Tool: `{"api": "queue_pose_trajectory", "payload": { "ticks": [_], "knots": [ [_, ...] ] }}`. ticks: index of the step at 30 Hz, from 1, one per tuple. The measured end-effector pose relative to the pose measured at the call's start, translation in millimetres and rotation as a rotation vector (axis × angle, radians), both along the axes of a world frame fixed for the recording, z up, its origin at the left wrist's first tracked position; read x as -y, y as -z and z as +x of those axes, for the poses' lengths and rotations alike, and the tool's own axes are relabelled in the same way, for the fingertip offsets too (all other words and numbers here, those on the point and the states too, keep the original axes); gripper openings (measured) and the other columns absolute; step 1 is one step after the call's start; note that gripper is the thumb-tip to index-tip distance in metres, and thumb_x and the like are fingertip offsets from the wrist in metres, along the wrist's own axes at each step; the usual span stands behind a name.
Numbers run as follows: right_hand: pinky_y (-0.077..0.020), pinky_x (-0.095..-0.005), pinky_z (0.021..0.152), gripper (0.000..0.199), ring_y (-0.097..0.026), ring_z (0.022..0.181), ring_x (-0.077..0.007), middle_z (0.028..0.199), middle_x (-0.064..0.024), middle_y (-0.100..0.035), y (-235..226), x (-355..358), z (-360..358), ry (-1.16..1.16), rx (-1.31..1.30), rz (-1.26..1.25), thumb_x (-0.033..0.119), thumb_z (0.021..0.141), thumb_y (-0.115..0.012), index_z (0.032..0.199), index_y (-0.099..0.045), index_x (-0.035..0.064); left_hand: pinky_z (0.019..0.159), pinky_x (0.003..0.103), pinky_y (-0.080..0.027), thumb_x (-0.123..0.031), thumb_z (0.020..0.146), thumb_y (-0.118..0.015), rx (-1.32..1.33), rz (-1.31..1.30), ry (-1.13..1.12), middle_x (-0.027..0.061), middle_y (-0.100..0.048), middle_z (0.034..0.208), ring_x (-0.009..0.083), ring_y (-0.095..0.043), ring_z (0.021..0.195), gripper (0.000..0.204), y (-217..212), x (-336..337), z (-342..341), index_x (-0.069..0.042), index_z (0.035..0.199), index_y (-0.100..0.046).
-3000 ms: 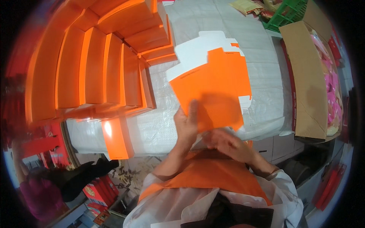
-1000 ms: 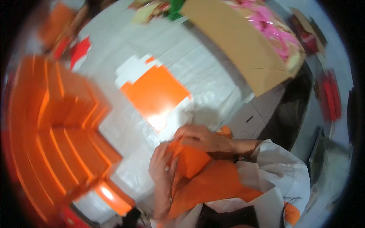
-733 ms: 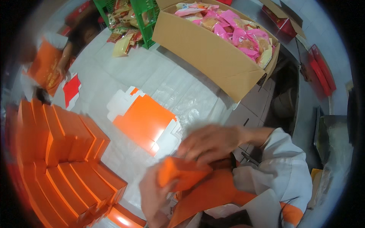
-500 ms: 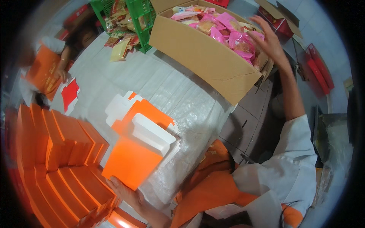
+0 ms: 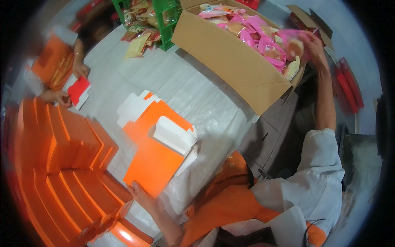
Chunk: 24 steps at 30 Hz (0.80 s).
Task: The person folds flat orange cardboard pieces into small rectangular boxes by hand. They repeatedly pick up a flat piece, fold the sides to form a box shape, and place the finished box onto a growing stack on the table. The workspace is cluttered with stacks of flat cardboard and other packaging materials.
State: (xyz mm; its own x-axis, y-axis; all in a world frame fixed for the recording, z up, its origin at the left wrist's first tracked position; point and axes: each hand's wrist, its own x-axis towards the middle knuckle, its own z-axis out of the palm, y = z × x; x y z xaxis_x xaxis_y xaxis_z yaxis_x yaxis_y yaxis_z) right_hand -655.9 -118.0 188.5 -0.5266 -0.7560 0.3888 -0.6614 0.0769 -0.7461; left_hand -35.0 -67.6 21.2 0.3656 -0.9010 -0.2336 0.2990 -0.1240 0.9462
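Observation:
My left hand (image 5: 142, 194) grips the lower edge of a folded orange carton (image 5: 158, 158) whose white flaps stand open at the top, held above the white table (image 5: 205, 103). My right hand (image 5: 310, 41) reaches far right into a large brown cardboard box (image 5: 230, 53) and closes on a pink-wrapped snack packet (image 5: 293, 46). More pink and yellow packets (image 5: 247, 29) fill the box. A flat orange carton blank (image 5: 140, 109) lies on the table behind the held carton.
Rows of assembled orange cartons (image 5: 70, 164) are stacked at the left. Another person's hands (image 5: 70, 82) hold a red and white piece at the far left. A green crate (image 5: 164, 16) with snack packs stands at the back. Red boxes (image 5: 347, 86) lie at the right.
The view swung from the carton stack toward the cardboard box. Both hands first folded the orange carton near my body; then my right hand left it and reached into the box.

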Motion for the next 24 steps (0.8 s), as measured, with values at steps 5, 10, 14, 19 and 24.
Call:
{"api": "queue_pose_trajectory", "payload": {
  "ticks": [5,10,14,19,24],
  "knots": [
    [-0.0451,-0.0283,0.082,0.037,-0.056,0.095,-0.0164,0.107,-0.0083,-0.056,-37,-11,122,0.024,0.015,-0.309,0.028,0.088,-0.051,0.115,-0.051,0.0021,0.088,0.031,-0.041,-0.023,0.092,-0.045,0.126,-0.089,-0.043,0.0109,-0.045,0.115,0.0177,-0.048,0.103,0.046,30,2,-5,-0.002,0.129,-0.027],
    [-0.0459,-0.0210,0.074,0.023,-0.056,0.086,-0.0083,0.094,-0.0026,-0.058,50,15,293,-0.319,0.434,-0.242,0.017,0.087,-0.053,0.106,-0.055,0.0032,0.093,0.031,-0.036,-0.021,0.093,-0.040,0.180,-0.168,-0.013,0.0122,-0.039,0.121,0.0186,-0.042,0.110,0.047,13,-2,-17,-0.003,0.133,-0.021],
    [-0.0391,-0.0160,0.062,0.014,-0.048,0.072,-0.0015,0.081,0.0027,-0.055,97,43,344,-0.564,0.651,-0.148,0.013,0.086,-0.055,0.096,-0.056,0.0030,0.093,0.031,-0.036,-0.020,0.093,-0.038,0.215,-0.190,-0.049,0.0130,-0.037,0.123,0.0198,-0.041,0.110,0.047,7,-15,-29,-0.001,0.133,-0.020],
    [-0.0378,-0.0152,0.059,0.013,-0.046,0.067,-0.0009,0.077,0.0035,-0.053,130,48,370,-0.564,0.614,-0.102,0.012,0.086,-0.054,0.094,-0.053,0.0021,0.092,0.031,-0.036,-0.022,0.093,-0.037,0.098,-0.146,-0.047,0.0129,-0.038,0.122,0.0194,-0.042,0.110,0.049,9,-21,-37,0.000,0.132,-0.019],
    [-0.0394,-0.0165,0.059,0.013,-0.048,0.066,-0.0020,0.076,0.0011,-0.054,139,34,397,-0.667,0.564,0.146,0.009,0.086,-0.052,0.096,-0.048,0.0024,0.094,0.031,-0.033,-0.018,0.092,-0.039,-0.028,-0.092,-0.137,0.0125,-0.038,0.122,0.0186,-0.041,0.110,0.050,15,-19,-35,-0.001,0.134,-0.017]
  ]
}}
